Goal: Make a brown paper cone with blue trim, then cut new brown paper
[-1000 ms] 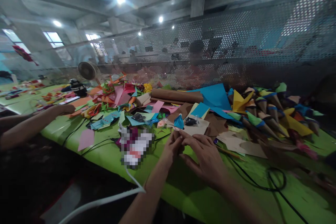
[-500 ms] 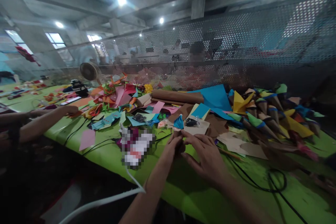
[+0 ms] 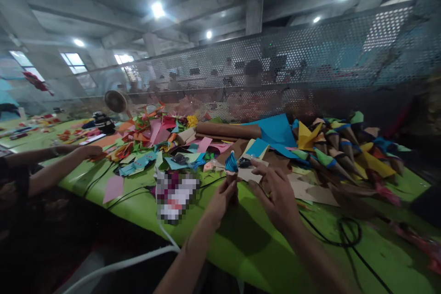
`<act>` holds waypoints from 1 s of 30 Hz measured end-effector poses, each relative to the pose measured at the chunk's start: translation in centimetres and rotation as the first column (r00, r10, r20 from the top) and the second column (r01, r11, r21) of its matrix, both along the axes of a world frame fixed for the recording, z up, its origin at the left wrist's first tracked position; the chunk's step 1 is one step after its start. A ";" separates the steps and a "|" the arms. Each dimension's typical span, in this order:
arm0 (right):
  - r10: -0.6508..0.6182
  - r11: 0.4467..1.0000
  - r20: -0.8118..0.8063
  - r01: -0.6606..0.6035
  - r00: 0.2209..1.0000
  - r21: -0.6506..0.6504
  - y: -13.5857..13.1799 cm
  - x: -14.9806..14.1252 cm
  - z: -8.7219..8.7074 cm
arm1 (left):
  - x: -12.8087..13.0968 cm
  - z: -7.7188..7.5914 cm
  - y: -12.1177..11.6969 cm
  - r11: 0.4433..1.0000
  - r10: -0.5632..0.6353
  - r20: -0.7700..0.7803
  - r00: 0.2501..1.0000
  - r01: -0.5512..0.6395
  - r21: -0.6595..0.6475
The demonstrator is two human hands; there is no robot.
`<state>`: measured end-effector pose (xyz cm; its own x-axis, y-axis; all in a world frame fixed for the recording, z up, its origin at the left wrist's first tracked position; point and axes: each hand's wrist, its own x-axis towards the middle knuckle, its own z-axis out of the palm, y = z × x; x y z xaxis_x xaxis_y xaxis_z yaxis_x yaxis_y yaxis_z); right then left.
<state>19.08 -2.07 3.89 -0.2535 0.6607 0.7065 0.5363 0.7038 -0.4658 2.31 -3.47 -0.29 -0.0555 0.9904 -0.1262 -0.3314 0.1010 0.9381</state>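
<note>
A craft ice cream cone [image 3: 231, 164], with a blue pleated swirl, a pale tip and a brown cone, stands upright in my left hand [image 3: 221, 201]. The thumb and fingers of that hand close round the brown lower part and hide some of it. To the right of the cone, my right hand [image 3: 277, 192] hovers open with its fingers apart, holding nothing. Beyond its fingertips lies a small clear bag with something black inside [image 3: 245, 162], next to tan and blue paper sheets [image 3: 258, 148].
Several paper cones [image 3: 339, 144] are heaped on the right of the green table [image 3: 241, 252]. Behind lies a brown paper roll [image 3: 229, 130]. Coloured paper scraps and a blurred-out phone-like item [image 3: 177, 200] sit left. Black cable [image 3: 349, 234] loops at right. A co-worker's arm [image 3: 65, 165] reaches in.
The ice cream cone now stands higher and more fully in view in my left hand. My right hand has drawn away from it to the right, its fingers lifted and spread.
</note>
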 end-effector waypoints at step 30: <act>-0.069 0.990 -0.267 0.033 0.961 -0.138 1.6 1.3 0.1 | -0.4 0.7 0.3 0.970 -0.117 -0.271 0.955 0.051 -0.238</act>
